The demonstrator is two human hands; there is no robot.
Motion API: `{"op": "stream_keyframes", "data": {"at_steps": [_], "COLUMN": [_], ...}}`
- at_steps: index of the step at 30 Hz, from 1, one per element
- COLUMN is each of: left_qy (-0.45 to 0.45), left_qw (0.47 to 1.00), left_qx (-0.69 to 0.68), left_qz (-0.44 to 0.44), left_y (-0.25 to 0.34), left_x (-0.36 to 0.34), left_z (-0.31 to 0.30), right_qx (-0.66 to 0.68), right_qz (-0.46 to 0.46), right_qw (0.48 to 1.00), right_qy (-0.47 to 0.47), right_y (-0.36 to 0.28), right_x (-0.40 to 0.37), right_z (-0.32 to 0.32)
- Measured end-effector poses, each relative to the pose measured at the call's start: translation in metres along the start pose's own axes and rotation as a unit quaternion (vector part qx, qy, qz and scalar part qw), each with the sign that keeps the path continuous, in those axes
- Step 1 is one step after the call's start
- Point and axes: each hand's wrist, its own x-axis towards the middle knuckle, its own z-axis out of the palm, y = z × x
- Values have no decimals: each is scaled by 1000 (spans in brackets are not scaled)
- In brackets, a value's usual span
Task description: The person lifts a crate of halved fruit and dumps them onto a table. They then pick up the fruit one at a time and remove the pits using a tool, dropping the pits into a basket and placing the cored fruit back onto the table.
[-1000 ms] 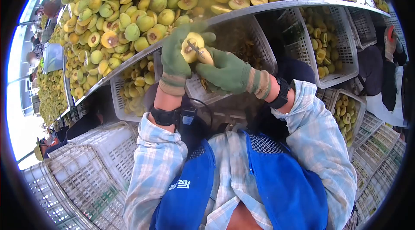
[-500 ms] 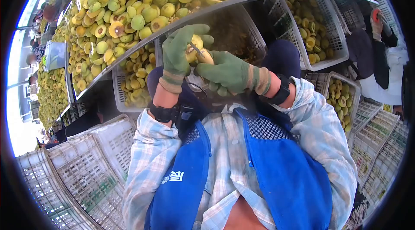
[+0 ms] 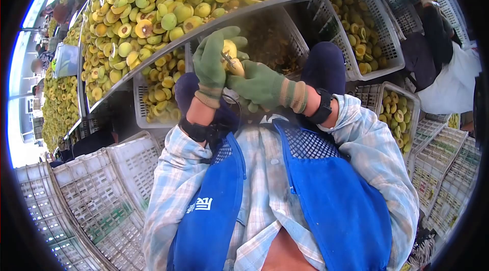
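Note:
Over the gap between my knees, my left hand (image 3: 210, 64), in a green knit glove, is closed around a yellow peach half (image 3: 230, 48). My right hand (image 3: 262, 86), gloved the same way, grips a small pitting knife (image 3: 236, 68) with a pale wooden handle and thin dark metal tip. The tip points at the cut face of the fruit, right at its lower edge. Both hands are close together, just below the metal rim (image 3: 224, 15) of a table heaped with green-yellow peach halves (image 3: 168, 1).
Under the rim stand a crate (image 3: 153, 126) of peach halves, a crate holding brown scraps (image 3: 277, 42) and a white crate (image 3: 400, 57) with more halves. Another crate (image 3: 415, 118) sits at my right. Stacked crates (image 3: 97, 189) stand left. A co-worker's arm (image 3: 433, 21) reaches toward the table.
My hands keep their grip and have shifted slightly in view; the knife handle has turned a little at the fruit. At the right, the co-worker's arm has moved up to the table's edge.

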Motion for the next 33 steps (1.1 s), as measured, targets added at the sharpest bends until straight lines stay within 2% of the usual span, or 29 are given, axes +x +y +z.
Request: {"op": "stream_keyframes", "data": {"at_steps": [1,3,6,8,9,12,14,18,21,22,25,27,31,32,33], "left_qy": [-30,-20,-59,-84,-78,-67,-62,-44,-22,-40,-62,-34,21,24,34], "left_qw": [999,994,985,979,982,992,997,998,997,998,991,985,985,989,996], "left_qx": [-24,-71,-107,-115,-105,-73,-49,-45,-78,-42,53,102,113,91,34], "left_qz": [-33,-75,-122,-147,-134,-79,-15,-26,11,38,105,138,126,118,70], "left_y": [-2,-7,-6,-4,-2,8,10,2,-5,-7,-12,-14,-26,-29,-29], "left_x": [2,3,11,17,17,10,0,1,4,5,6,9,16,20,24], "left_z": [-5,-5,-9,-8,-6,9,16,11,15,14,13,22,25,24,21], "right_qx": [-17,-49,-31,50,92,203,185,217,379,426,561,643,703,700,696], "right_qz": [-13,-37,-73,-45,-32,-76,-70,-38,-5,4,15,0,-30,-38,-45], "right_qw": [1000,997,997,997,994,975,978,964,892,857,726,622,530,532,534], "right_qy": [-12,-37,-22,-48,-58,-53,-68,-147,-246,-288,-397,-448,-473,-475,-478], "right_y": [2,10,10,7,7,9,4,3,17,20,33,41,46,48,50], "right_x": [2,6,-2,-5,-7,-10,-15,-12,2,6,20,33,46,51,54], "right_z": [-2,-7,-9,-13,-14,-18,-20,-28,-28,-29,-27,-17,-10,-10,-12]}}
